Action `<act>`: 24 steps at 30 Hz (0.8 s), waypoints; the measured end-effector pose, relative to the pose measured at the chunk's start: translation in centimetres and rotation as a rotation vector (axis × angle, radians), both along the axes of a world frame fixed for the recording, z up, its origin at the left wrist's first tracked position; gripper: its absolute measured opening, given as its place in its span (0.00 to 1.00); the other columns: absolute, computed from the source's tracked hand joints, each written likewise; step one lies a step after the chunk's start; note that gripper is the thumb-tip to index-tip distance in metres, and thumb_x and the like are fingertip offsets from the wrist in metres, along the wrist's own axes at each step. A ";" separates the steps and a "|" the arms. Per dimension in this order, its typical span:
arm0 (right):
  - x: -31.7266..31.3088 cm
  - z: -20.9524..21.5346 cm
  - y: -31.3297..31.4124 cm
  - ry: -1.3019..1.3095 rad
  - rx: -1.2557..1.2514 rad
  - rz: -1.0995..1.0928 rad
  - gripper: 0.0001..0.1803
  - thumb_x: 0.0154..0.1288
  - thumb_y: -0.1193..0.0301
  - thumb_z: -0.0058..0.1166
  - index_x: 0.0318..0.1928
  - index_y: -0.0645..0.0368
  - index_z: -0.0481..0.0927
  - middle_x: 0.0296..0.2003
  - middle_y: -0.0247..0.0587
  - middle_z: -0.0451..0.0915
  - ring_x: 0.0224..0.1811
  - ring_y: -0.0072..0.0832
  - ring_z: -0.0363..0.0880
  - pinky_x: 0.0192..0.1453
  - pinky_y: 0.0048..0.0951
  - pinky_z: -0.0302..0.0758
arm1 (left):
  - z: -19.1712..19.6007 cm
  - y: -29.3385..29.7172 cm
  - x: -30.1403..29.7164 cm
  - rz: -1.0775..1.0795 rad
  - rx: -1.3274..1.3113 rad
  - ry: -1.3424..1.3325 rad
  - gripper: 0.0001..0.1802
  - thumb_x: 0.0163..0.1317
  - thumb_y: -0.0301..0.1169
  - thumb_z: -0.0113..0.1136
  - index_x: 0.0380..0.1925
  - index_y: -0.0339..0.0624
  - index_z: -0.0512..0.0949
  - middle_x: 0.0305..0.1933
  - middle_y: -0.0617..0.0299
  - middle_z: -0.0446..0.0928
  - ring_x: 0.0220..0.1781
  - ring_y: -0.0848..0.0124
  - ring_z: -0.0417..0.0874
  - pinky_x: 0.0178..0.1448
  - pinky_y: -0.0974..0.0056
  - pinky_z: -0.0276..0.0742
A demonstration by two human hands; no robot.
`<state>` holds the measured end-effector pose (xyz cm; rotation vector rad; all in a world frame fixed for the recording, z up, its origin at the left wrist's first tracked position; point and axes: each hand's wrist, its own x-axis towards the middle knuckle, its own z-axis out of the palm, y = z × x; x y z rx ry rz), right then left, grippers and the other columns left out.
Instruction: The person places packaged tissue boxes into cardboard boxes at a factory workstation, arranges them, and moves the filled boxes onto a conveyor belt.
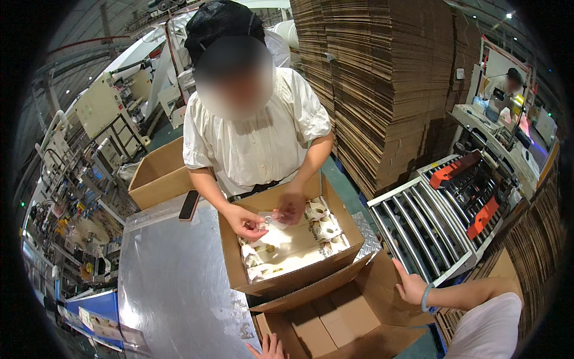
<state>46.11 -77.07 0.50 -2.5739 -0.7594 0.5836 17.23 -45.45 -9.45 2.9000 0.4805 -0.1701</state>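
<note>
A cardboard box, its inside bare, stands in front of me with its flaps up. My right hand, with a pale bracelet at the wrist, grips the box's right edge, thumb pointing up along it. At the lower rim of the view my left hand straddles the box's near left edge; only its fingers show. Against the box's far side stands a filled carton holding white printed packs. Over it, a co-worker's two hands handle a small clear plastic piece.
A metal table spans the left, with a phone at its back edge. Behind it sits another open carton. A roller conveyor lies right, below tall stacks of flat cardboard. Machinery fills the far left.
</note>
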 end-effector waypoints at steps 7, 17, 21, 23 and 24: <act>0.4 0.6 -0.2 0.054 0.012 -0.025 0.46 0.60 0.75 0.48 0.69 0.54 0.31 0.24 0.64 0.76 0.27 0.59 0.75 0.32 0.51 0.70 | -0.1 0.2 0.0 -0.016 0.015 0.001 0.28 0.53 0.39 0.59 0.54 0.42 0.71 0.69 0.60 0.56 0.72 0.58 0.51 0.65 0.30 0.48; 1.2 -0.4 -1.1 0.087 0.070 -0.056 0.41 0.64 0.72 0.45 0.69 0.51 0.34 0.31 0.68 0.76 0.35 0.62 0.75 0.39 0.51 0.70 | -0.6 0.3 -0.2 -0.005 0.020 0.014 0.29 0.52 0.40 0.60 0.55 0.43 0.71 0.70 0.61 0.54 0.72 0.59 0.50 0.65 0.31 0.47; 1.5 -0.8 -1.5 0.095 0.160 -0.047 0.40 0.65 0.71 0.45 0.69 0.52 0.37 0.35 0.67 0.77 0.39 0.62 0.74 0.42 0.50 0.71 | -0.4 0.3 -0.1 -0.026 0.038 0.002 0.29 0.52 0.40 0.60 0.55 0.43 0.71 0.69 0.60 0.55 0.72 0.59 0.51 0.65 0.30 0.48; 1.4 -0.7 -1.6 0.098 0.168 -0.044 0.39 0.65 0.71 0.45 0.69 0.52 0.37 0.39 0.67 0.76 0.41 0.62 0.74 0.43 0.50 0.71 | -0.7 0.3 -0.1 -0.026 0.037 -0.015 0.29 0.52 0.40 0.60 0.54 0.43 0.71 0.69 0.60 0.56 0.71 0.59 0.52 0.64 0.30 0.48; 1.4 -0.5 -1.6 0.097 0.174 -0.041 0.39 0.65 0.71 0.45 0.69 0.52 0.38 0.40 0.67 0.76 0.42 0.61 0.74 0.44 0.49 0.71 | -0.8 0.3 0.0 -0.022 0.031 -0.024 0.28 0.52 0.40 0.60 0.54 0.43 0.71 0.69 0.60 0.57 0.71 0.59 0.52 0.64 0.30 0.49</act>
